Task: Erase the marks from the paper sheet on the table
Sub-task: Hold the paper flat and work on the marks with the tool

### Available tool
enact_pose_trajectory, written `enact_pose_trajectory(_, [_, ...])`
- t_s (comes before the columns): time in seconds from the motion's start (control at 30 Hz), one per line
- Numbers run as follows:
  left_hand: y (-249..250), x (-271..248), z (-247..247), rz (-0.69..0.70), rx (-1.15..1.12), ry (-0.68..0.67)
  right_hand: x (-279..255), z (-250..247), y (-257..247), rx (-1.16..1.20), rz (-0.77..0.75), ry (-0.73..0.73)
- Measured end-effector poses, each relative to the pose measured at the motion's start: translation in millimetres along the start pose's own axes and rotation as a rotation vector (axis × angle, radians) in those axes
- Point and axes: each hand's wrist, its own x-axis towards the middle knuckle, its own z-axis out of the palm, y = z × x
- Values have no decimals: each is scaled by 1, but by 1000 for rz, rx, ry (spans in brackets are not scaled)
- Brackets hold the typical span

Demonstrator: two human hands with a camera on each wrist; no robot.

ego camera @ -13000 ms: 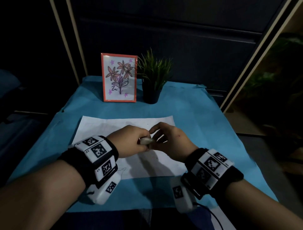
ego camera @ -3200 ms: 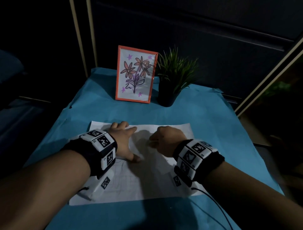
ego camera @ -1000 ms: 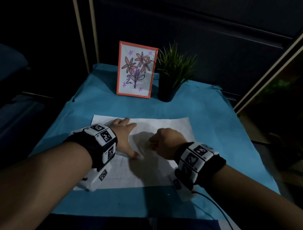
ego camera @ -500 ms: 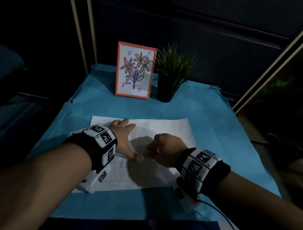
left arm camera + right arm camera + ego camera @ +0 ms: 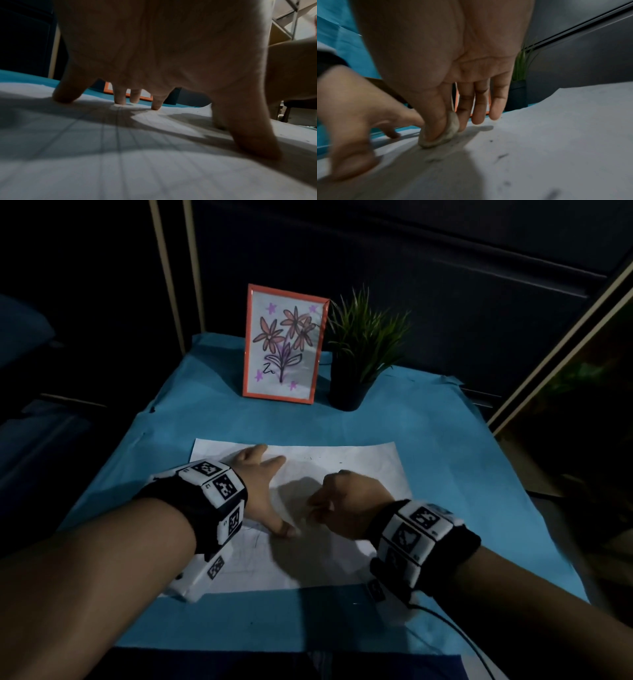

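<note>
Paper sheet (image 5: 359, 463): flat on blue-covered table (image 5: 428, 440), near front edge.
L hand (image 5: 262, 491): fingers spread, pressing sheet down; holds nothing.
R hand (image 5: 349, 505): thumb + fingers pinched on worn eraser (image 5: 440, 134), edge on paper.
Marks (image 5: 255, 539): faint lines by L thumb.
Tip: short strokes away from L hand, light pressure, else sheet prob. creases.

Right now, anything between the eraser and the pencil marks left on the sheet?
Nothing visible. The right hand pinches the eraser with its edge already on the paper. The left hand lies flat beside it, thumb close to the eraser. Faint pencil lines lie under and in front of the left palm.
</note>
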Motion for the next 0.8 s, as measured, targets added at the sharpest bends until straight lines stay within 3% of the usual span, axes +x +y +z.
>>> enact_pose_trajectory(0.1, [-1,-1,1,0,-33,18,12,-1,5,21,91,44])
enact_pose_trajectory(0.3, [1,-4,1,11,-22,54,-14,9,0,44,-74,-34])
enact_pose_trajectory(0.53, [1,-4,2,5,0,75,19,-7,10,78,96,32])
enact_pose_trajectory(0.7, [1,-6,1,-4,7,48,-1,4,4,37,2,-37])
enact_pose_trajectory(0.8, [4,-9,-1,6,39,53,2,6,9,99,34,-29])
